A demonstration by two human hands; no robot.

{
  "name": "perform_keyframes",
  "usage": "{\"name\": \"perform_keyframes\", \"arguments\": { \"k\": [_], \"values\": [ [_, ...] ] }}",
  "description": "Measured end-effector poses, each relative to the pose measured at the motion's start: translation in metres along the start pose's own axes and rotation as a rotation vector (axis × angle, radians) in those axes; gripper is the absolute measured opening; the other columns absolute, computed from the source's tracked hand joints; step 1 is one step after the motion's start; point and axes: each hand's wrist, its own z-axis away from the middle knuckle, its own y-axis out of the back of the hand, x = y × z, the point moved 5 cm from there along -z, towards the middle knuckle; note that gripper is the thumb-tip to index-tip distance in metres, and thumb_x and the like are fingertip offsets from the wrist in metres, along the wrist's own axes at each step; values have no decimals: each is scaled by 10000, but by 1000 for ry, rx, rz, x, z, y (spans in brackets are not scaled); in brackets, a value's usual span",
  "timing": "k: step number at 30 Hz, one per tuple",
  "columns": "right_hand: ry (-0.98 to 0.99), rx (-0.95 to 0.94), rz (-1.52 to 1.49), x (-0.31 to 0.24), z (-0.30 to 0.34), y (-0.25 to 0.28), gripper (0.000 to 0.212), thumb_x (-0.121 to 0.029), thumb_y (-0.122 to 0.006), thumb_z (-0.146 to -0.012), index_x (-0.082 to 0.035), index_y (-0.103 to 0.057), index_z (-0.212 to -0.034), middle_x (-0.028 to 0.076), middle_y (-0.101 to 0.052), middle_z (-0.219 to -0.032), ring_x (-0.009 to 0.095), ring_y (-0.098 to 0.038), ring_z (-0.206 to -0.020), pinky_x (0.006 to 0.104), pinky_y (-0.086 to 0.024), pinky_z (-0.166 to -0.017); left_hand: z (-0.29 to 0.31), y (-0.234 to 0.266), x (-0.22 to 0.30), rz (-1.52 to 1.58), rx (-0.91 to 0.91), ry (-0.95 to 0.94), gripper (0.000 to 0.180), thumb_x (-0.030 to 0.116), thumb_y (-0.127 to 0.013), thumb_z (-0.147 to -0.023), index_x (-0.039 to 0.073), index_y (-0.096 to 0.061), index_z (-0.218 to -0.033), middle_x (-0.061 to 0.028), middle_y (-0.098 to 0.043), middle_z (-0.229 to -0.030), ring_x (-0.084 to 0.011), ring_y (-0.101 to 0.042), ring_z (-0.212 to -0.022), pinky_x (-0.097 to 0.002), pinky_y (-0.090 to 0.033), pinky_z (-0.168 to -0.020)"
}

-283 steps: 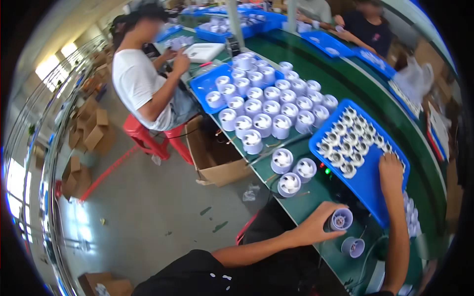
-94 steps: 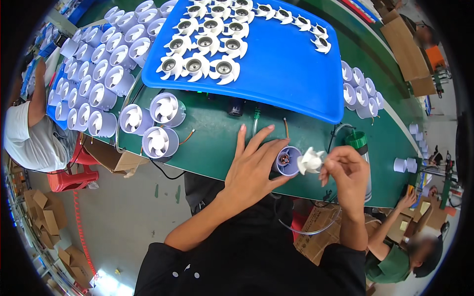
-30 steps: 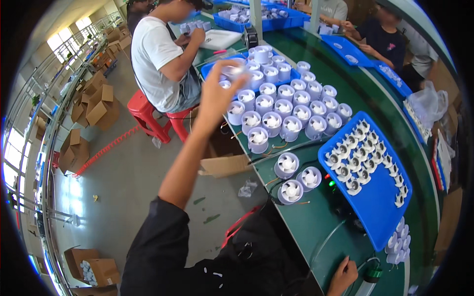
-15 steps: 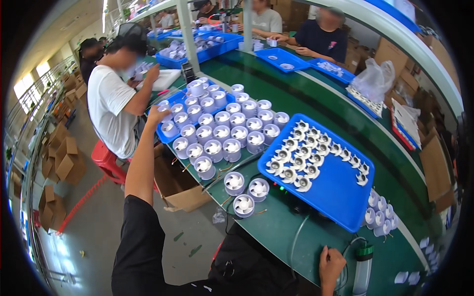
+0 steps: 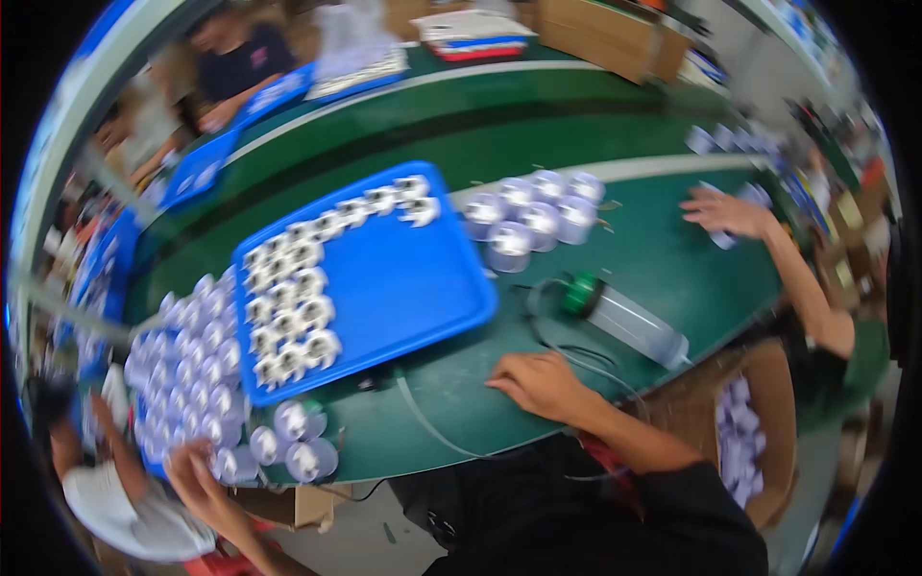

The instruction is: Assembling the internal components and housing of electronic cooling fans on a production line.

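My left hand [image 5: 200, 485] is at the lower left, smeared by motion, beside a white fan housing [image 5: 235, 465] at the table's near edge. Whether its fingers touch that housing, I cannot tell. My right hand [image 5: 545, 386] rests on the green table with its fingers curled together and nothing seen in them. Between and beyond my hands lies a blue tray [image 5: 413, 298]. White fan impellers [image 5: 288, 326] fill its left side and run along its far edge. Many round fan housings [image 5: 192, 384] are massed left of the tray, with a small group [image 5: 307, 459] nearer me.
Near my right hand lie a clear cylinder with a green cap [image 5: 629, 322] and a thin hose [image 5: 423, 413]. More housings [image 5: 538, 223] stand beyond. A co-worker's hand [image 5: 725, 213] reaches over housings at right. A carton of white parts [image 5: 778, 413] sits below the table edge.
The view has swung to the right. My left hand has left the blue tray among the massed housings and come back toward the near edge. My right hand stays on the table.
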Motion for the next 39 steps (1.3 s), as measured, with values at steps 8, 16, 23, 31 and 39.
{"name": "perform_keyframes", "arguments": {
  "k": [8, 16, 23, 31, 39],
  "values": [
    [167, 234, 435, -19, 16, 123, 251, -171, -728, -844, -67, -566, -681, 62, -514, -619, 274, -515, -539, 367, -427, -497, 126, -182, 84, 381, -287, -36, 103, 87, -578, -947, -3, -602, -990, -124, -670, -818, -244, -605, -828, -368, -482, -811],
    [-652, 304, 1213, 209, 84, 336, 533, -108, -732, -777, -115, -559, -1281, 222, -636, -1027, 394, -619, -1008, 501, -525, -792, 133, -206, 79, 338, -264, 40, 119, -13, -603, -855, 11, -654, -960, -103, -663, -828, -271, -607, -830, -357, -493, -769],
    [-439, 294, 858, 358, 135, 376, 159, -119, -638, -873, 36, -622, -840, 215, -601, -728, 347, -588, -645, 469, -430, -588, 128, -194, 84, 283, -234, -27, 156, 24, -684, -817, 46, -689, -971, -96, -664, -843, -274, -619, -807, -380, -498, -751],
    [-306, 255, 869, 473, 151, 485, 540, -4, -634, -786, -1, -514, -1313, 245, -638, -1027, 389, -634, -965, 419, -494, -856, 132, -189, 72, 334, -206, -19, 174, 78, -690, -836, 61, -688, -1010, -62, -639, -815, -238, -604, -789, -354, -474, -768],
    [33, 364, 1219, 327, 94, 340, 266, -280, -677, -911, -24, -724, -962, 174, -664, -712, 361, -616, -605, 448, -498, -567, 133, -192, 84, 265, -204, -29, 165, 81, -683, -844, 66, -684, -1008, -60, -618, -844, -239, -584, -827, -356, -460, -808]
  ]
}}
